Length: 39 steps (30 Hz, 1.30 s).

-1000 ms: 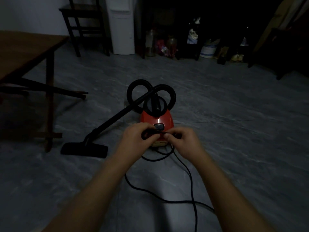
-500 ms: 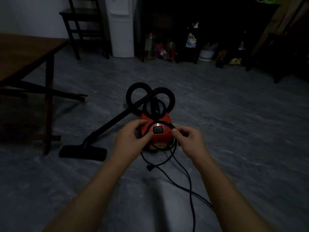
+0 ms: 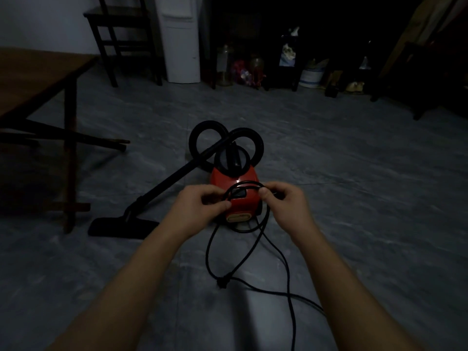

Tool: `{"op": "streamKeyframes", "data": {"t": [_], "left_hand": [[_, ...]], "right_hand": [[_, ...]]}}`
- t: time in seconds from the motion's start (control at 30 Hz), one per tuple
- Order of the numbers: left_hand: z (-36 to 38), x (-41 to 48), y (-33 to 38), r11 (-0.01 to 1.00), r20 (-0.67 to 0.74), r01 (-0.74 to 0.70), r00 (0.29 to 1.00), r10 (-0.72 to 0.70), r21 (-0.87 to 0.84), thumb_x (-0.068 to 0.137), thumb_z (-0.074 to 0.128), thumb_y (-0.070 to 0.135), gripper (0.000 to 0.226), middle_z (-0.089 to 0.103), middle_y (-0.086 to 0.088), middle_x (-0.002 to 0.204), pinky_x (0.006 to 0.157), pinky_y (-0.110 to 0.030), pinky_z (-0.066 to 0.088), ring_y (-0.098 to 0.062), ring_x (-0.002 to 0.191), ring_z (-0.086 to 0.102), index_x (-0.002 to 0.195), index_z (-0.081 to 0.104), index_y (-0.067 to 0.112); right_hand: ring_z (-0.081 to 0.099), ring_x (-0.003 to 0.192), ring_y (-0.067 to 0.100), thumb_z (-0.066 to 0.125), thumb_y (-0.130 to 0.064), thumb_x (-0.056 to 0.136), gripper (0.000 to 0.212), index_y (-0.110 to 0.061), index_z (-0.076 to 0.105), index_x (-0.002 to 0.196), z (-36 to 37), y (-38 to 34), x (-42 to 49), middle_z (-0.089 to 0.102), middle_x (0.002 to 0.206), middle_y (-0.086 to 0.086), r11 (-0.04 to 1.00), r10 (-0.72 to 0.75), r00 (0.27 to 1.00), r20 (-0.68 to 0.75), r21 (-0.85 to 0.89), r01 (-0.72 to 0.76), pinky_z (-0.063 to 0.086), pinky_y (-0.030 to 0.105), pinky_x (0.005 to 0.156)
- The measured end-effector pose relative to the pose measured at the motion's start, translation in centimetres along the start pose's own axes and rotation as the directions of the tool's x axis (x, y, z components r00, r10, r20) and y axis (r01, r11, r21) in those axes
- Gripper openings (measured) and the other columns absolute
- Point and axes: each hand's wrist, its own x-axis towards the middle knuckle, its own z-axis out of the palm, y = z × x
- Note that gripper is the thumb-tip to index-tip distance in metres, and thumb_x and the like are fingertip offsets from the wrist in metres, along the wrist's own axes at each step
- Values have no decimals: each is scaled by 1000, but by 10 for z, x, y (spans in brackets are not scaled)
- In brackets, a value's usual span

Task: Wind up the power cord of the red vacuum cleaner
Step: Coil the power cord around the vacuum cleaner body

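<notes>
The red vacuum cleaner (image 3: 235, 181) stands on the grey floor in the middle of the head view, its black hose coiled behind it. A black power cord (image 3: 253, 252) forms a loop held up in front of the cleaner. My left hand (image 3: 200, 207) pinches the loop's left side between thumb and fingers. My right hand (image 3: 286, 203) pinches its upper right side. Below the hands the cord hangs in a longer loop to the floor, crosses itself at a small knot or tie (image 3: 222, 282), and trails off toward the lower right.
The vacuum's black wand and floor nozzle (image 3: 121, 226) lie to the left. A wooden table (image 3: 38, 79) stands at the far left, a dark chair (image 3: 121, 34) and white appliance (image 3: 181, 39) behind. Shelves with jars and clutter (image 3: 253, 67) line the back wall.
The hands drew apart, then opened the cord into a wider loop in front of the cleaner. More cord has lifted off the floor, and the knot has slid nearer.
</notes>
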Motion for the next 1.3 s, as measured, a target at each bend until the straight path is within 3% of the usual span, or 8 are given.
{"op": "streamKeyframes", "data": {"t": [0.23, 0.6, 0.67, 0.77, 0.93, 1.1, 1.23, 1.3], "left_hand": [[1, -4, 12, 989, 78, 94, 993, -85, -110, 85, 74, 13, 8, 76, -3, 91, 84, -40, 60, -19, 91, 72, 90, 75, 19], [-3, -6, 22, 876, -53, 173, 974, -219, -450, 92, 64, 5, 16, 74, -16, 99, 64, -28, 60, -19, 83, 73, 107, 68, 1], [-3, -6, 20, 871, -64, 184, 969, -238, -456, 91, 65, 6, 15, 75, -15, 101, 67, -30, 61, -21, 88, 74, 106, 69, 3], [0, -6, 17, 870, -90, 189, 963, -256, -456, 90, 68, 10, 15, 76, -12, 100, 81, -41, 61, -24, 96, 73, 104, 69, 6], [3, -4, 17, 850, -197, 135, 943, -268, -509, 92, 65, 10, 15, 77, -7, 94, 78, -35, 62, -21, 93, 74, 107, 69, 7], [1, -2, 18, 814, -257, 65, 932, -257, -577, 93, 63, 10, 12, 76, -6, 90, 77, -36, 62, -21, 93, 74, 103, 70, 8], [-2, 0, 18, 739, -253, 48, 923, -290, -672, 95, 59, 9, 10, 74, -5, 86, 71, -32, 61, -18, 87, 73, 98, 69, 9], [-3, 0, 18, 711, -242, 57, 919, -312, -701, 96, 58, 8, 10, 72, -5, 87, 67, -29, 60, -16, 85, 73, 98, 68, 8]], "right_hand": [[67, 85, 3, 69, -20, 91, 10, -27, 74, 95, 1, 9, 3, 74, 92, -9, 971, -50, 996, -78, -236, 31, 52, 18, 72], [66, 85, -3, 58, -19, 97, 20, -20, 72, 110, 0, 24, 4, 72, 96, -11, 937, 0, 996, 92, -347, 32, 50, 13, 74], [67, 83, 1, 59, -19, 96, 18, -20, 73, 107, 1, 24, 4, 73, 93, -9, 943, 12, 996, 85, -332, 17, 53, 22, 75], [65, 67, -3, 62, -14, 95, 15, -23, 74, 93, 4, 18, 3, 71, 80, -9, 982, 39, 998, 46, -187, -30, 50, 17, 61], [62, 57, -1, 63, -10, 95, 13, -17, 74, 92, 7, 7, 1, 71, 77, -2, 993, 117, 992, 42, 22, -118, 48, 15, 54], [66, 82, 5, 65, -16, 93, 15, -14, 71, 107, 11, 20, -1, 72, 95, -4, 959, 195, 973, 123, -234, -162, 52, 19, 72], [69, 82, 19, 63, -20, 92, 11, -13, 71, 96, 7, 30, -4, 72, 89, 5, 814, 293, 942, 161, -558, -158, 56, 36, 76], [71, 80, 26, 62, -20, 92, 14, -8, 69, 89, 7, 32, -6, 72, 85, 12, 775, 314, 937, 152, -611, -160, 57, 43, 75]]}}
